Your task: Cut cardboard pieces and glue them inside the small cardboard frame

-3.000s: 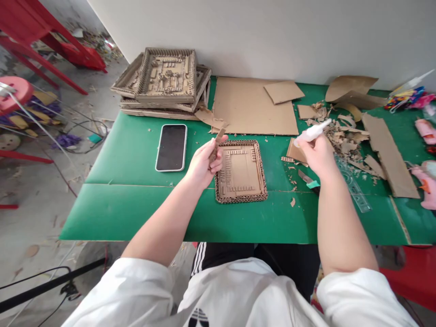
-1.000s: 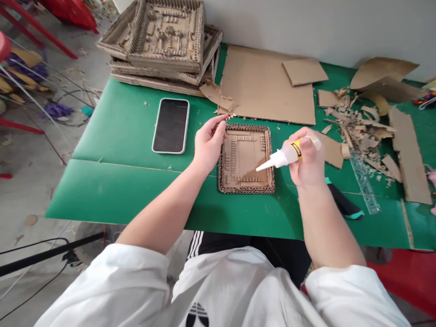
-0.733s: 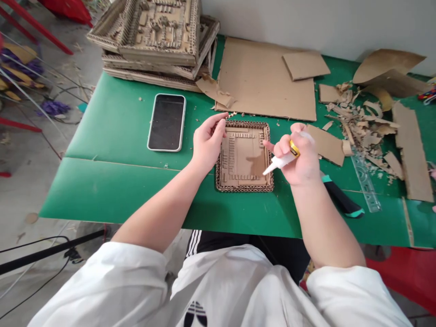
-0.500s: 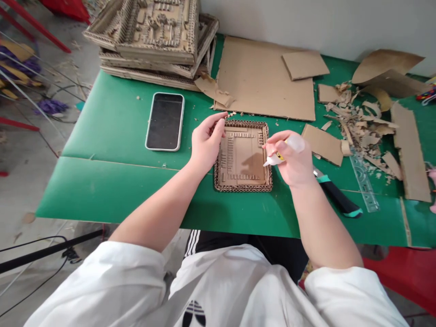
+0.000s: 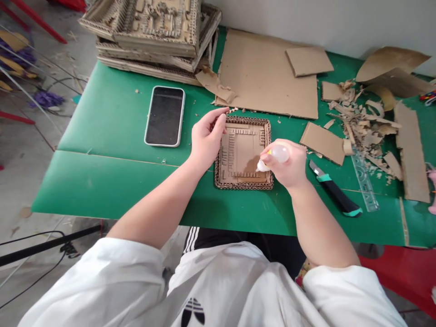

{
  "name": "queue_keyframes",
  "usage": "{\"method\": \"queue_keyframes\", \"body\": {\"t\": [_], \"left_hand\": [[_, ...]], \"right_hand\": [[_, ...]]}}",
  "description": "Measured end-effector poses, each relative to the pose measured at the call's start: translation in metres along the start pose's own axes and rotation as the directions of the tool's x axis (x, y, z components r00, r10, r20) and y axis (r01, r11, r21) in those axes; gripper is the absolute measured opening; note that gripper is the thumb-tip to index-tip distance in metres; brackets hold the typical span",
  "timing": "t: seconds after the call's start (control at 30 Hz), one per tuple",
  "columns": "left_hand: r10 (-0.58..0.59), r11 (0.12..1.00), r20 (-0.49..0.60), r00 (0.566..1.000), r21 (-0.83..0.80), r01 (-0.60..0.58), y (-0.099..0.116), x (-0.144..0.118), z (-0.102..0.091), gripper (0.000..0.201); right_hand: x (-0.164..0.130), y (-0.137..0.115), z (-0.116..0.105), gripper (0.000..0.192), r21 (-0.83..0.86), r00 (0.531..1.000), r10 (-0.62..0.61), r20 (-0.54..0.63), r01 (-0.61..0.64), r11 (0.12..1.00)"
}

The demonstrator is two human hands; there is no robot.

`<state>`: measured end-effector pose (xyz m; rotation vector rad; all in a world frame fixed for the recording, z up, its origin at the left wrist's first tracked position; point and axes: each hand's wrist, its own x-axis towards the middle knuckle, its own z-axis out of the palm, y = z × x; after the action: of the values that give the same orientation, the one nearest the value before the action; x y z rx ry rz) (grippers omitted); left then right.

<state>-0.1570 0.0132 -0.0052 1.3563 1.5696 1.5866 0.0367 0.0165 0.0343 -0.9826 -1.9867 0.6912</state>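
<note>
A small cardboard frame (image 5: 243,185) with a corrugated rim lies flat on the green table, with ridged cardboard strips laid in a rectangle inside it. My left hand (image 5: 207,137) grips its upper left corner, thumb on the rim and fingers over the far side. In my right hand (image 5: 289,165) is a glue bottle (image 5: 279,153), white-nozzled with a translucent body, tilted down to the left. Its tip is over the lower right part of the frame's inside, near the bottom ridged strip. Whether the tip touches the cardboard I cannot tell.
A phone (image 5: 165,116) lies to the left. Behind it rises a stack of cardboard pieces (image 5: 150,50). A large cardboard sheet (image 5: 262,77) is at the back. On the right are a utility knife (image 5: 335,193), a clear ruler (image 5: 365,181) and a heap of cardboard scraps (image 5: 369,122).
My right hand has moved the glue bottle down and left, from the frame's right side to its lower right inside. My left hand stays on the corner. The view has shifted slightly.
</note>
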Motion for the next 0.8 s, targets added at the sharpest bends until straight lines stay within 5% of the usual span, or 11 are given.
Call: {"method": "queue_keyframes", "body": {"t": [0.8], "left_hand": [[0.039, 0.999, 0.01, 0.999, 0.03, -0.039, -0.0043, -0.0001, -0.0006, 0.027]], "right_hand": [[0.001, 0.0019, 0.0005, 0.053, -0.095, 0.998, -0.066, 0.001, 0.065, 0.993]]}}
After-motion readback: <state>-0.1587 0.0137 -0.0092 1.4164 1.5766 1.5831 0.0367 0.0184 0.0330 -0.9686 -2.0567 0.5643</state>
